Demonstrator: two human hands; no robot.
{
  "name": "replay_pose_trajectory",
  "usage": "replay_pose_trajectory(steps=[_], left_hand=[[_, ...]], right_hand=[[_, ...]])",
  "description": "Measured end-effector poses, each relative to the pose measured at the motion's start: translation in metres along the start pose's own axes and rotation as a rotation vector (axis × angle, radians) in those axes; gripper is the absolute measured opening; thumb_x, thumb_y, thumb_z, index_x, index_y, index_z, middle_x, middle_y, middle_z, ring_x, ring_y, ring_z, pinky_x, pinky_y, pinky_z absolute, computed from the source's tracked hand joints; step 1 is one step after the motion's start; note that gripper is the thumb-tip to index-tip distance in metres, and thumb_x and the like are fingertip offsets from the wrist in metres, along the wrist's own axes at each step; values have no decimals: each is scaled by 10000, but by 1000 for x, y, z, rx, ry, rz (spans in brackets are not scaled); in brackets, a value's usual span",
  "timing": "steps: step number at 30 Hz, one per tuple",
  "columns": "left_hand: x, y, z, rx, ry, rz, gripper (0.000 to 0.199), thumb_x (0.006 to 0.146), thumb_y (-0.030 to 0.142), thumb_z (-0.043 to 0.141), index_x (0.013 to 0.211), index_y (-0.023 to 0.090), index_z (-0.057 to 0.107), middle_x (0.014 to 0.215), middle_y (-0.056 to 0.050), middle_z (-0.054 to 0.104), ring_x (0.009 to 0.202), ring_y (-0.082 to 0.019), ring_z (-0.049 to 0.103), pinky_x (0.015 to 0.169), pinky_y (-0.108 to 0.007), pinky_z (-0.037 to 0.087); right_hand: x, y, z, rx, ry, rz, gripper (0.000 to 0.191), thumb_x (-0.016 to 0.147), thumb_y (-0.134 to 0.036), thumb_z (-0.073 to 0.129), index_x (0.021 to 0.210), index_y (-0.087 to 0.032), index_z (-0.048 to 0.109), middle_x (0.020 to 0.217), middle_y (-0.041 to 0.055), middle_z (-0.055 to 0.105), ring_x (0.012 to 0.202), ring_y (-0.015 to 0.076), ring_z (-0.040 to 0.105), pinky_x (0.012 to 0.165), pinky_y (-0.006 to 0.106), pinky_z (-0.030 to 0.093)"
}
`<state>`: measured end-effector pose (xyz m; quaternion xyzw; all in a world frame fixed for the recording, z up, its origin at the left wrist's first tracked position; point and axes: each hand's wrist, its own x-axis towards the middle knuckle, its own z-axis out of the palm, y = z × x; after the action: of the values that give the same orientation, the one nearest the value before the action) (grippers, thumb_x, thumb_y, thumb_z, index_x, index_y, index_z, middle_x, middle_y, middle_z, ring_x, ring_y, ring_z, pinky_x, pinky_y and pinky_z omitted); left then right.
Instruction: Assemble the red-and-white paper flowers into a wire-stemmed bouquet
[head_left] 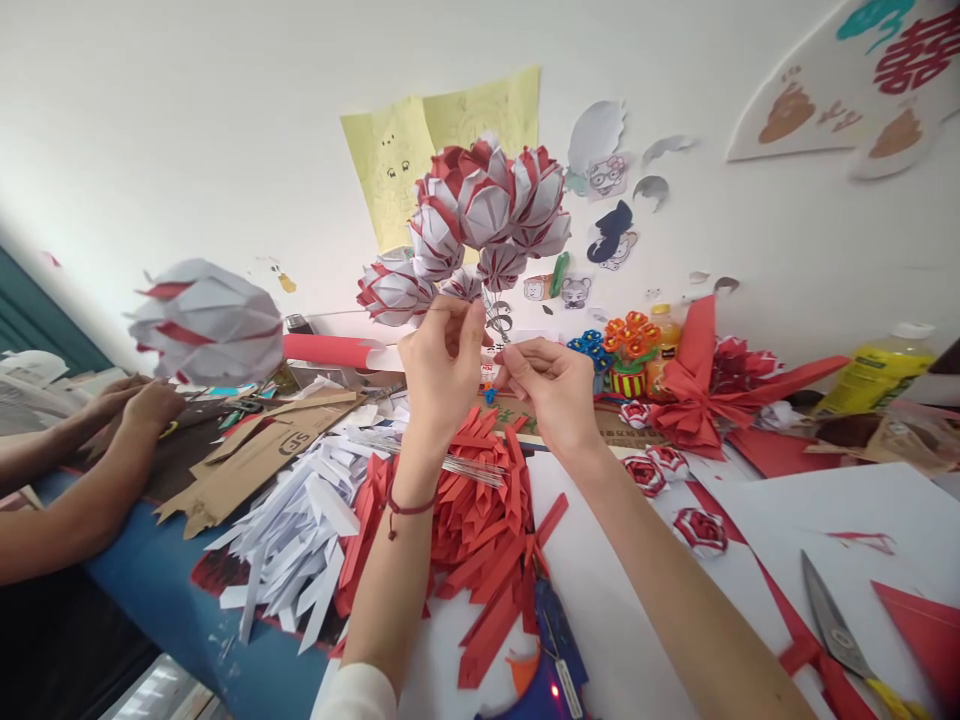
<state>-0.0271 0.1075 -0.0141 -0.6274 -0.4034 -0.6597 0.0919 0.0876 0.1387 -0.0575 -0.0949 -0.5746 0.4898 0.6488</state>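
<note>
The left hand (441, 362) pinches the thin stems under the paper-flower bouquet (480, 215), which rises toward twelve o'clock; the right hand (551, 385), at three o'clock, pinches their lower ends.

Counts: two raised hands of the wearer, left hand (441, 362) and right hand (551, 385); one bouquet of paper flowers (480, 215); one large paper ball (206, 320); four small paper rosettes (699, 530) on the table; one pair of scissors (840, 625); two yellow sheets (442, 140) on the wall.
</note>
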Motion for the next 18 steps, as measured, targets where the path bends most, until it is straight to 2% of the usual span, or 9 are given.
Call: replay_pose_trajectory(steps=[5, 8, 12, 18], left_hand=[[-3, 2, 1, 76, 96, -13, 284, 960, 392, 568, 782, 173, 600, 603, 7, 643, 519, -98, 604, 566, -222, 447], [-5, 6, 3, 12, 128, -76, 312, 946, 416, 588, 758, 170, 619, 602, 5, 644, 510, -99, 606, 543, -222, 446], [-8, 10, 11, -118, 175, -125, 322, 951, 439, 576, 758, 181, 579, 582, 31, 612, 460, -81, 552, 492, -216, 419], [-13, 11, 21, -107, 268, -71, 312, 986, 414, 521, 759, 201, 507, 575, 52, 560, 484, -75, 523, 533, -226, 410]], right_hand=[[-3, -2, 5, -89, 40, -50, 234, 830, -363, 764, 778, -140, 722, 621, 18, 660, 489, 83, 495, 500, 215, 426], [-5, -5, 8, -132, 63, -95, 214, 850, -348, 745, 786, -146, 719, 632, 14, 662, 495, 86, 506, 533, 220, 460], [-8, -8, 11, -175, 93, -156, 170, 880, -302, 713, 801, -151, 719, 649, 15, 665, 568, 111, 593, 570, 224, 490], [-12, -10, 14, -221, 107, -205, 143, 886, -275, 707, 797, -163, 721, 690, 15, 682, 614, 116, 626, 566, 212, 493]])
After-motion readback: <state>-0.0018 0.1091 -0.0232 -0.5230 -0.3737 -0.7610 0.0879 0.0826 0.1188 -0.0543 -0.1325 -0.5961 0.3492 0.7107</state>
